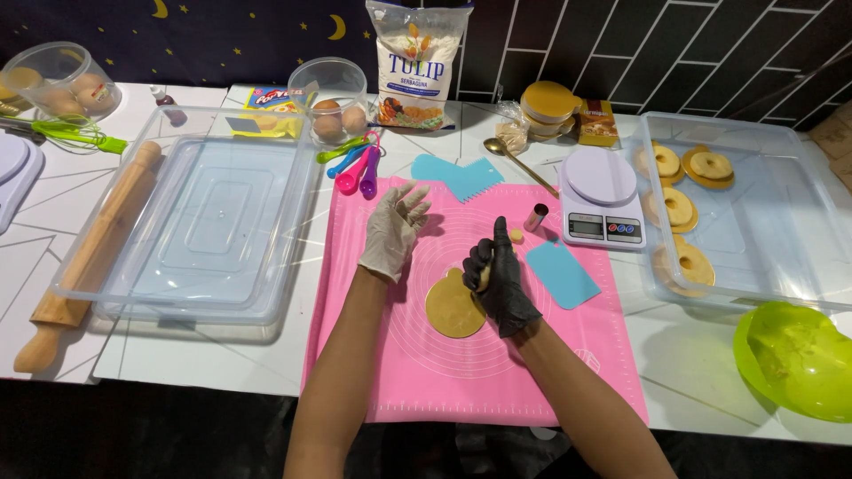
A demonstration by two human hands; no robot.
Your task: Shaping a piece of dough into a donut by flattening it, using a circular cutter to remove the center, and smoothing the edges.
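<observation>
At frame centre, the right hand [500, 277], black-gloved, is curled tight around a small piece of dough [484, 277], just above the gold cake board [453, 306] on the pink silicone mat [417, 372]; the left hand [393, 229], white-gloved, hovers fingers spread, holding nothing, just upper left.

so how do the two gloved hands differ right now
The left hand wears a pale whitish glove; the right hand wears a black one. The left hangs open and empty over the pink mat; the right is curled around a piece of dough. Both are above the mat.
</observation>
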